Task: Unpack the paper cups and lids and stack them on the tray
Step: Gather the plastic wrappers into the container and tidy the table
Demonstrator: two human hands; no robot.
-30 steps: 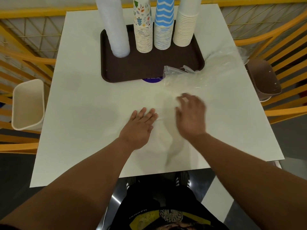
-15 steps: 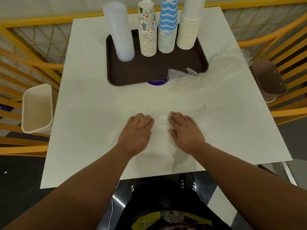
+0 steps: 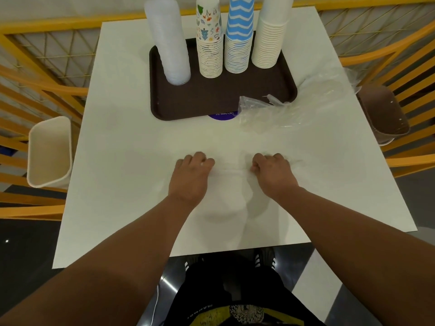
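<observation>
I see the brown tray (image 3: 211, 102) sitting toward the far edge of the white tabletop (image 3: 122, 175), holding four upright stacks in a row. From left to right they are the clear lids (image 3: 169, 43), the cups printed with small coloured figures (image 3: 209, 52), the blue zigzag cups (image 3: 239, 41) and the plain white cups (image 3: 270, 36). Each stack's long axis stands vertical, and the cups are nested mouth down. A crumpled clear plastic bag (image 3: 292, 107) lies over the tray's near right corner and spreads toward the tabletop's right edge. A purple round sticker (image 3: 222, 116) peeks from under the tray's near rim.

Near the middle of the tabletop, my left hand (image 3: 191, 175) and right hand (image 3: 274, 171) have their fingers curled, pinching a thin clear plastic wrapper (image 3: 231, 171) stretched flat between them, running left to right. A cream bin (image 3: 48, 151) hangs off the left edge and a brown bin (image 3: 383, 111) off the right; I cannot tell what is inside either.
</observation>
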